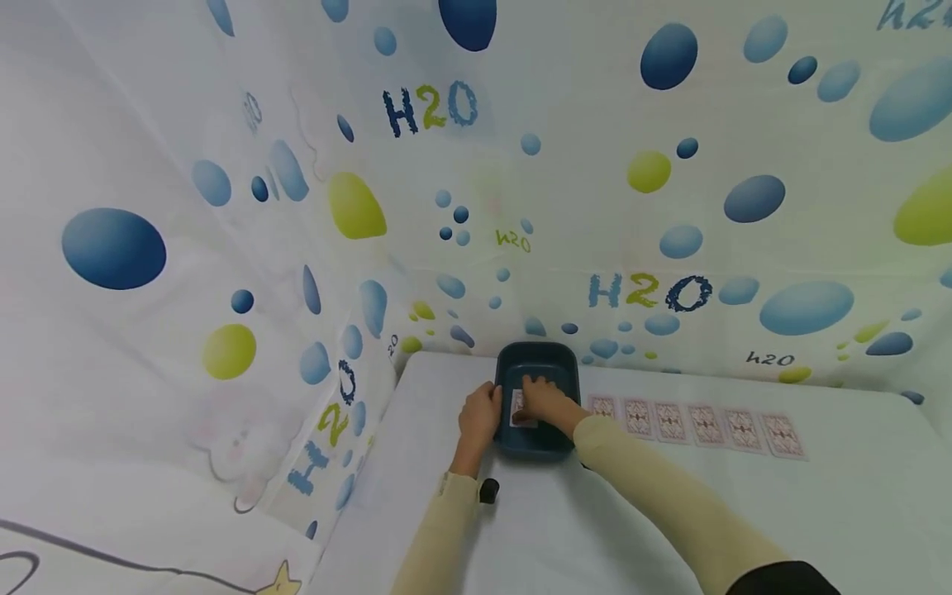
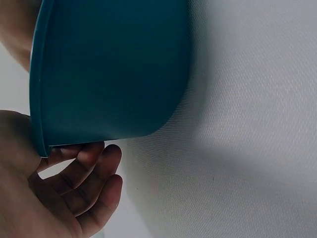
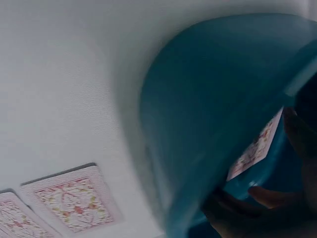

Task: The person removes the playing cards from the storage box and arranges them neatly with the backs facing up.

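A dark teal plastic basin [image 1: 537,453] stands on the white table. My left hand [image 1: 479,413] grips its left rim; in the left wrist view the fingers [image 2: 101,171] bend along the outside of the wall. My right hand [image 1: 549,403] reaches down into the basin, over a playing card [image 1: 518,405] with a red-patterned back. In the right wrist view this card [image 3: 255,148] shows inside the basin, with one fingertip [image 3: 290,113] at its corner and the other fingers spread apart. The hand covers part of the card in the head view.
A row of several playing cards [image 1: 705,426], backs up, runs right from the basin. A small black object [image 1: 488,490] is beside the left wrist. A white sheet with blue and green spots [image 1: 513,207] hangs behind the table [image 1: 840,512].
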The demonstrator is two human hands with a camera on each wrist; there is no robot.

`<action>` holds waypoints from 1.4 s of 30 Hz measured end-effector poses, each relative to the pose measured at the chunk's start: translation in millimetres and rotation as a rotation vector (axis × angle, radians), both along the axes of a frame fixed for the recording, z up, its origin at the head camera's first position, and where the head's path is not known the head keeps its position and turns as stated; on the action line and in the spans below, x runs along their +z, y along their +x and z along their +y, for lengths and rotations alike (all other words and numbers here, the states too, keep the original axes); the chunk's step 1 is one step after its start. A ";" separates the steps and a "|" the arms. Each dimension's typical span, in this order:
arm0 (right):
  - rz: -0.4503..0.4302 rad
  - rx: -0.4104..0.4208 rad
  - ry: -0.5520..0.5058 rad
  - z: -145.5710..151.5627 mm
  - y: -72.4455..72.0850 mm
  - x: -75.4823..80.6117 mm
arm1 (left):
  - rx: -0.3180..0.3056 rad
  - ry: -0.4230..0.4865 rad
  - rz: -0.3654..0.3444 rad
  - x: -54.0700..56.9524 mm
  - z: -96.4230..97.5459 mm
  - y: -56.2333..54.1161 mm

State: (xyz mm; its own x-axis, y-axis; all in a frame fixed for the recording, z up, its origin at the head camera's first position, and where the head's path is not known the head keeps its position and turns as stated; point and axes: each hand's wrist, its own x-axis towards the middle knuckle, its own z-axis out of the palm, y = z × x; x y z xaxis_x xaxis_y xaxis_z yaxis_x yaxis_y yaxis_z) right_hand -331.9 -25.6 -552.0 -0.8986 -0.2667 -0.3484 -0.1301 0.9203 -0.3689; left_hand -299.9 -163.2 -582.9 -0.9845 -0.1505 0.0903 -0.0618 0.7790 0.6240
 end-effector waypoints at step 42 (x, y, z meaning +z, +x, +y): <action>0.049 0.014 -0.656 62.4 7.3 13.5 | 0.055 -0.017 -0.011 -3.2 5.7 1.2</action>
State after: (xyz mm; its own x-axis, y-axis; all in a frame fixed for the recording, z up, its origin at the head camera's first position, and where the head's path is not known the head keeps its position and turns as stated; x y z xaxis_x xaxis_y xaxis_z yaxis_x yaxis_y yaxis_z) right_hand -324.6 36.9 -538.5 -0.9043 -0.4214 -0.0683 -0.1714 0.5048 -0.8460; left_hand -298.7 -157.5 -586.1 -0.9757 -0.2029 0.0824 -0.1117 0.7846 0.6098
